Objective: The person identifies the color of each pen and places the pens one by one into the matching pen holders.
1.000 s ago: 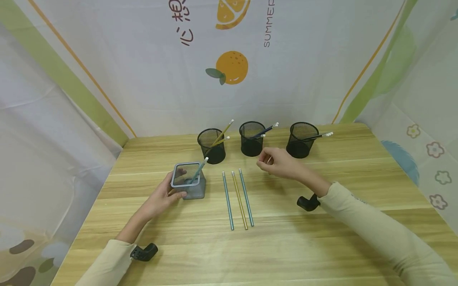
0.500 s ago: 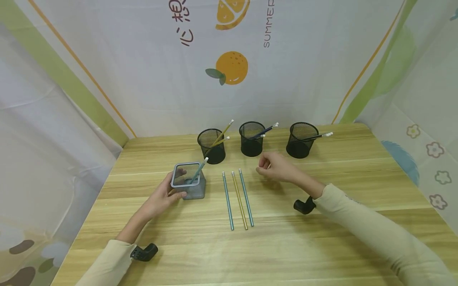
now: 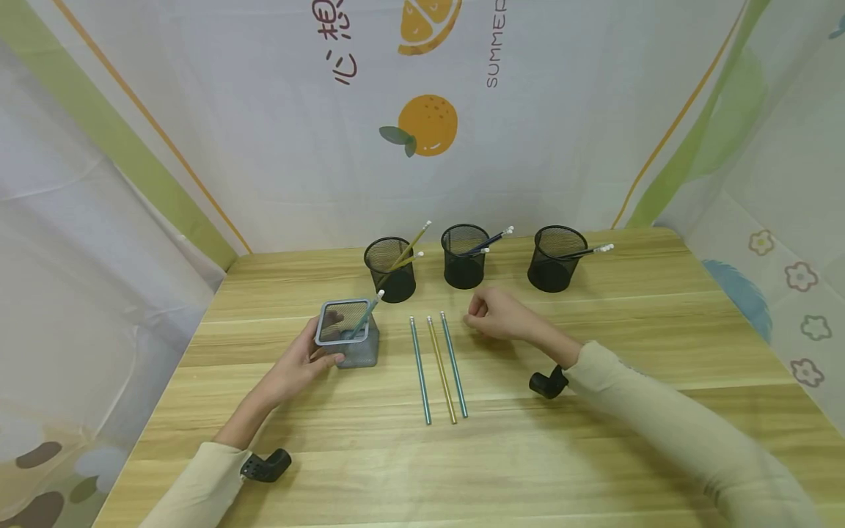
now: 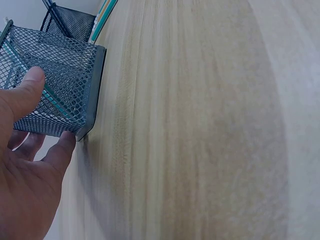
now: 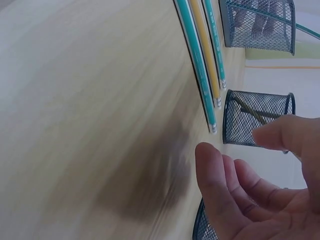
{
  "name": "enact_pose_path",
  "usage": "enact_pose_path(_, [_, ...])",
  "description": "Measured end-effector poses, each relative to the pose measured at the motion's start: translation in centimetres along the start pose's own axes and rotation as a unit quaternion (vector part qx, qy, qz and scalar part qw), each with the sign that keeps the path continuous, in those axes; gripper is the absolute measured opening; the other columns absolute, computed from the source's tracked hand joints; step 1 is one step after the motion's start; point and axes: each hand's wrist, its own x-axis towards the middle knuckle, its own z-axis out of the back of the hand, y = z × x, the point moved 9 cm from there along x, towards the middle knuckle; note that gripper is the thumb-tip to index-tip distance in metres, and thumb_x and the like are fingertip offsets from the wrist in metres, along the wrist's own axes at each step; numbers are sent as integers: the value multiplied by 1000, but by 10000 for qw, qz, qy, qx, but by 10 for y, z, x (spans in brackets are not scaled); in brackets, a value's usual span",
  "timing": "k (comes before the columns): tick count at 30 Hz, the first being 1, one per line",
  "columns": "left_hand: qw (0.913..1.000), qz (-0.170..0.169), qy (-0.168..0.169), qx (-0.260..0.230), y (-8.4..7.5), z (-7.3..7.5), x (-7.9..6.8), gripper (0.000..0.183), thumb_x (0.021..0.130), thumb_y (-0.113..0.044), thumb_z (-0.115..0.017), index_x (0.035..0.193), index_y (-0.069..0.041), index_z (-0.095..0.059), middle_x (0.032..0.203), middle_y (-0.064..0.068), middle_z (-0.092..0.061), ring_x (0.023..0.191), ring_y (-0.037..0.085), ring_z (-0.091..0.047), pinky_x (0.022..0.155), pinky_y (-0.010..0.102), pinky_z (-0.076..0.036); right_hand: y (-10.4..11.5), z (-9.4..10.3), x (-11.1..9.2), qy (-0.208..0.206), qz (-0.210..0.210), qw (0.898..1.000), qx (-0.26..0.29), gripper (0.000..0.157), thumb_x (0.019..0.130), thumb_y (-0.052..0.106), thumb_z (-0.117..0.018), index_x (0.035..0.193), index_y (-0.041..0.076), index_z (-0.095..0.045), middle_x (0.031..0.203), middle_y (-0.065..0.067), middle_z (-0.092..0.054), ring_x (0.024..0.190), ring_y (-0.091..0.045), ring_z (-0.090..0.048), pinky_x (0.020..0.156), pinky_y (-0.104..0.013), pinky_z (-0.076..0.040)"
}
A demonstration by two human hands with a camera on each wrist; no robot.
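In the head view my left hand [image 3: 293,372] grips a grey square mesh pencil cup [image 3: 359,353], thumb on the near side and fingers around the far side. A teal pencil [image 3: 367,315] leans inside that cup. To its right lie three pencils side by side: a teal pencil [image 3: 420,374], a yellow pencil [image 3: 443,374] and another teal pencil [image 3: 455,367], eraser ends away from me. My right hand [image 3: 502,315] hovers just right of their eraser ends, fingers loosely bent. The right wrist view shows a gap between its thumb and fingertips, with nothing held.
Along the table's back stand three round black mesh cups: the left cup [image 3: 397,286] with yellow pencils, the middle cup [image 3: 464,274] with dark blue ones, the right cup [image 3: 551,274] with black ones. A printed curtain [image 3: 528,147] hangs behind the wooden table [image 3: 370,469].
My right hand has come down and left from near the middle cup toward the three lying pencils. The left hand and the square cup have stayed in place.
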Motion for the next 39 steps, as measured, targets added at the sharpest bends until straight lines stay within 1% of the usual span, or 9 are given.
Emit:
enact_pose_path(9, [9999, 17, 14, -118, 2, 0, 1, 73, 95, 11, -63, 156, 5, -22, 157, 27, -30, 140, 48, -34, 111, 50, -38, 7, -16, 10, 96, 5, 10000, 3, 10, 92, 5, -68, 89, -1, -61, 75, -6, -65, 57, -15, -64, 54, -26, -54])
enact_pose_path(16, [9999, 2, 27, -131, 1, 0, 2, 74, 95, 12, -63, 155, 6, -21, 157, 28, -29, 140, 48, -34, 110, 45, -39, 9, -27, 15, 175, -274, 9995, 20, 15, 88, 6, -71, 90, -3, -60, 73, -6, -64, 58, -18, -67, 56, -24, -54])
enact_pose_path(18, [9999, 12, 24, -134, 1, 0, 2, 74, 95, 12, -63, 155, 5, -22, 157, 28, -29, 140, 48, -35, 110, 45, -40, 10, -30, 16, 184, -320, 9993, -37, 15, 88, 7, -72, 87, -1, -59, 69, -5, -63, 56, -18, -67, 55, -23, -53])
enact_pose_path(20, [9999, 22, 13, -135, 1, 0, 2, 74, 95, 12, -63, 155, 5, -22, 156, 28, -29, 140, 48, -35, 110, 44, -40, 11, -33, 18, 233, -363, 9990, -123, 17, 88, 8, -72, 78, 3, -59, 64, -5, -63, 55, -17, -67, 54, -21, -50])
enact_pose_path(23, [9999, 37, 7, -143, 1, 0, 2, 74, 94, 12, -63, 155, 5, -22, 156, 28, -30, 140, 48, -35, 110, 45, -40, 12, -38, 21, 338, -357, 9984, -288, 33, 88, 8, -71, 61, 9, -52, 55, -4, -62, 51, -17, -67, 49, -18, -42])
enact_pose_path(26, [9999, 44, 11, -142, 0, 0, 2, 74, 95, 12, -63, 155, 5, -22, 157, 28, -29, 140, 47, -34, 111, 45, -39, 11, -42, 24, 436, -430, 9971, -445, 46, 88, 7, -70, 50, 14, -45, 49, -3, -61, 48, -15, -66, 44, -16, -33])
enact_pose_path(31, [9999, 49, 5, -115, 0, 0, 2, 74, 95, 12, -63, 155, 5, -22, 157, 27, -29, 141, 48, -33, 111, 50, -38, 10, -45, 27, 455, -522, 9948, -742, 45, 83, 1, -66, 46, 14, -44, 45, -1, -59, 42, -12, -63, 38, -15, -28])
enact_pose_path(34, [9999, 62, 4, -95, -1, -1, 1, 73, 95, 11, -63, 155, 4, -22, 157, 27, -30, 141, 48, -33, 111, 51, -37, 10, -46, 29, 436, -515, 9926, -1006, 42, 78, -1, -63, 45, 15, -43, 40, 3, -52, 37, -10, -58, 36, -16, -25])
enact_pose_path(39, [10000, 63, -2, -37, -1, -1, 0, 73, 96, 11, -63, 155, 5, -22, 156, 27, -30, 141, 48, -33, 112, 53, -36, 10, -48, 28, 524, -656, 9894, -1181, 46, 79, 0, -63, 44, 17, -39, 37, 5, -39, 35, -12, -55, 34, -17, -22])
